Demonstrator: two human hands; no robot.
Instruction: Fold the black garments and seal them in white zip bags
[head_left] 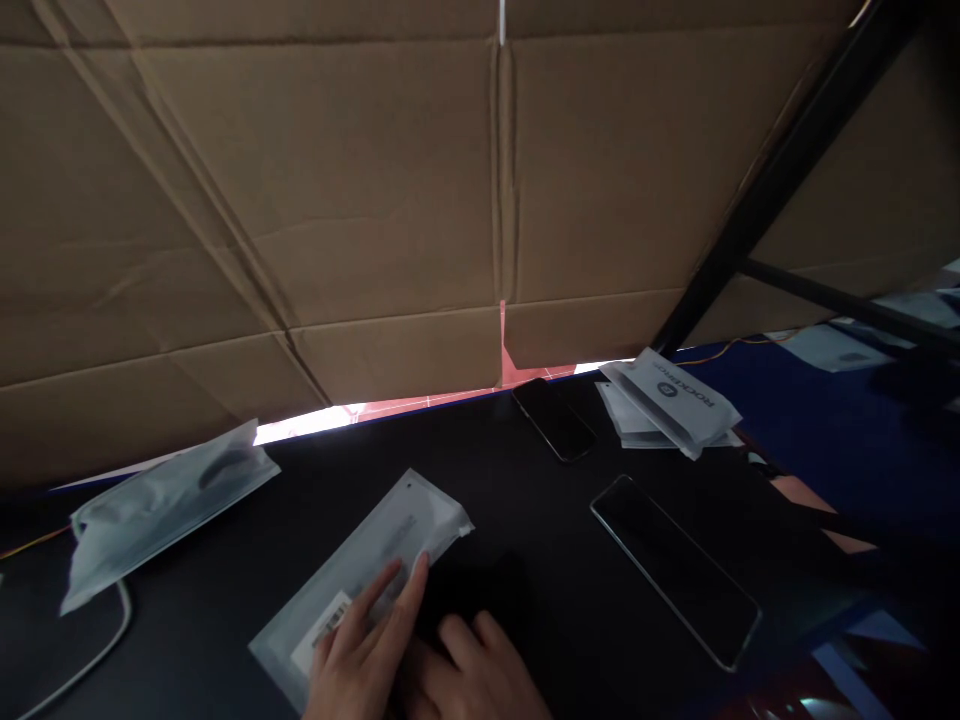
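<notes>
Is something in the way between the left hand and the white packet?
Nothing visible. The left hand lies right on the packet, with its fingers touching it.

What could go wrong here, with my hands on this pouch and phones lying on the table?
The phone lies close to the right hand, dark on a dark table; a careless sweep might knock it.
The left hand only rests flat on the pouch, so the slick plastic may slide.
The stack of pouches looks uneven and could slip toward the second phone.
</notes>
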